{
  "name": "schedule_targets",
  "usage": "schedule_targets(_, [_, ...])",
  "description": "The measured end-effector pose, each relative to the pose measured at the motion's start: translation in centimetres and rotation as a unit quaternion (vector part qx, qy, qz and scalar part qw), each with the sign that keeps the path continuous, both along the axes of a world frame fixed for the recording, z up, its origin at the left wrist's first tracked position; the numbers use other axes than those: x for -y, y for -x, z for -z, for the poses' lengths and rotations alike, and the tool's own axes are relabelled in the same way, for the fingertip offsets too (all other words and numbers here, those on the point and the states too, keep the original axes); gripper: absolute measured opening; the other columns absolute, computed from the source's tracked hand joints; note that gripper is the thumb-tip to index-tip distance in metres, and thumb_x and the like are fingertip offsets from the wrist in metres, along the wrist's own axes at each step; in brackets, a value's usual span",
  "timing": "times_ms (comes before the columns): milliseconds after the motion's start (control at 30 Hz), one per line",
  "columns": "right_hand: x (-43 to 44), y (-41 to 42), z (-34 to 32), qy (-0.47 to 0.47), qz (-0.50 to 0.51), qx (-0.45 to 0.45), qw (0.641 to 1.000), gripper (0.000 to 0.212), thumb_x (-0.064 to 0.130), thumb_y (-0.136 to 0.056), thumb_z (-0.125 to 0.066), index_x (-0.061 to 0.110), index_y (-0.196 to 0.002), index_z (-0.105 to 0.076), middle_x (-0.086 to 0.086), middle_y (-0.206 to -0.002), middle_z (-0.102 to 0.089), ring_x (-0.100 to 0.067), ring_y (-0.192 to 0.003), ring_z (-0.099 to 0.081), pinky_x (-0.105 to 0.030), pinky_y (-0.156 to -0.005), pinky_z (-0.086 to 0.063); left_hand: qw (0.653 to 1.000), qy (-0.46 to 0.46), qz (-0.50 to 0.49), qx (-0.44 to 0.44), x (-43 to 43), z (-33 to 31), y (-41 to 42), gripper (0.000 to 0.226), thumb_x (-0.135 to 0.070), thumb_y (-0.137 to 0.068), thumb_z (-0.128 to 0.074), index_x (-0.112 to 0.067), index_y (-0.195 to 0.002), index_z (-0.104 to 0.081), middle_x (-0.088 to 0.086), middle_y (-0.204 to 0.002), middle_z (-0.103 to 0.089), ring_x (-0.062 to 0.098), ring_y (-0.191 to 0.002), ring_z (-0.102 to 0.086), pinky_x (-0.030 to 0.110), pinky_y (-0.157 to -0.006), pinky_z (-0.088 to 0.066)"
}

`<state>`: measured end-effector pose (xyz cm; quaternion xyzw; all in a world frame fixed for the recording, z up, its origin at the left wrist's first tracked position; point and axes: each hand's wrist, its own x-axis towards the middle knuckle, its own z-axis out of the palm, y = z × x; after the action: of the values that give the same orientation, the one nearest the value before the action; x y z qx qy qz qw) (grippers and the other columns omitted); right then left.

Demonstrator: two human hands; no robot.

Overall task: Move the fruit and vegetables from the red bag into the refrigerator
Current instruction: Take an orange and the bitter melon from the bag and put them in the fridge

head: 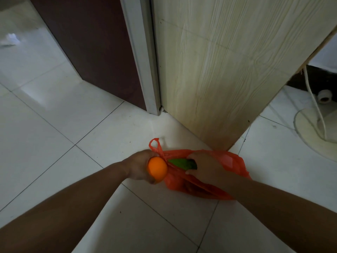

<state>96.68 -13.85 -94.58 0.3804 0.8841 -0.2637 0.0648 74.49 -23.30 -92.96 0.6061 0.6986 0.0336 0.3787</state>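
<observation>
White tile floor (54, 125); left hand (138, 165) cups orange (157, 168), right hand (204, 167) grips green vegetable (180, 163) inside red bag (231, 161).

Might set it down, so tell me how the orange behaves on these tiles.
The orange looks round and smooth, so it would probably roll on the glossy floor. The left hand holds it alone, so it is likely light.

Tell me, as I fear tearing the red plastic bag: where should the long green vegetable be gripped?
Grip the long green vegetable around its darker end, at the right hand, coming from above through the red plastic bag's open mouth. It lies flat and slender, so wrapping it should be easy.
</observation>
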Motion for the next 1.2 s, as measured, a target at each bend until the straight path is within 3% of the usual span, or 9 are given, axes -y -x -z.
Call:
schedule_targets(433, [-0.7, -2.4, -2.6, -0.03, 0.007, -0.005, 1.0, 0.058, 0.037, -0.077, -0.071, 0.019, -0.128, -0.05, -0.001, -0.125, -0.051, -0.017, -0.113, -0.049, -0.027, -0.096, -0.037, 1.0, 0.021, -0.018, 0.008, -1.8, -1.6, -0.6, 0.083, -0.031, -0.059, -0.086, -0.028, -0.129, -0.043, -0.005, -0.126, -0.045, 0.015, -0.111, -0.046, 0.026, -0.083, -0.044])
schedule_targets(700, [-0.3, -4.0, -1.6, 0.034, -0.002, 0.034, 0.999, 0.062, 0.04, -0.077, -0.071, 0.021, -0.131, -0.048, -0.004, -0.12, -0.048, -0.019, -0.108, -0.047, -0.03, -0.094, -0.039, 1.0, 0.022, 0.018, 0.002, -0.8, -1.0, -2.7, 0.082, -0.028, -0.06, -0.085, -0.026, -0.13, -0.043, -0.003, -0.128, -0.045, 0.017, -0.113, -0.047, 0.027, -0.085, -0.045])
schedule_targets(867, [-0.1, -3.7, -1.6, 0.047, -0.01, 0.048, 0.998, 0.056, 0.042, -0.08, -0.066, 0.019, -0.129, -0.05, -0.005, -0.124, -0.052, -0.019, -0.111, -0.049, -0.029, -0.094, -0.04, 0.999, 0.021, 0.032, -0.005, -0.1, -0.4, -3.3, 0.08, -0.026, -0.06, -0.085, -0.025, -0.129, -0.046, -0.001, -0.128, -0.047, 0.016, -0.113, -0.048, 0.024, -0.087, -0.042])
schedule_targets(1000, [0.5, -2.7, -1.4, 0.02, 0.003, 0.004, 1.0, 0.05, 0.043, -0.084, -0.061, 0.019, -0.127, -0.05, -0.004, -0.12, -0.053, -0.017, -0.105, -0.051, -0.022, -0.085, -0.037, 0.999, 0.014, 0.046, -0.013, 0.3, -0.1, -3.4, 0.082, -0.026, -0.061, -0.085, -0.024, -0.132, -0.043, 0.001, -0.132, -0.045, 0.018, -0.117, -0.047, 0.025, -0.093, -0.041])
schedule_targets(1200, [0.9, -1.2, -0.7, -0.033, 0.01, -0.024, 0.999, 0.037, 0.037, -0.087, -0.058, 0.014, -0.116, -0.054, -0.005, -0.114, -0.054, -0.018, -0.101, -0.052, -0.027, -0.086, -0.038, 0.999, 0.009, 0.044, -0.006, 0.0, 0.2, -2.8, 0.083, -0.028, -0.061, -0.085, -0.026, -0.132, -0.042, 0.0, -0.132, -0.045, 0.019, -0.118, -0.046, 0.029, -0.095, -0.042])
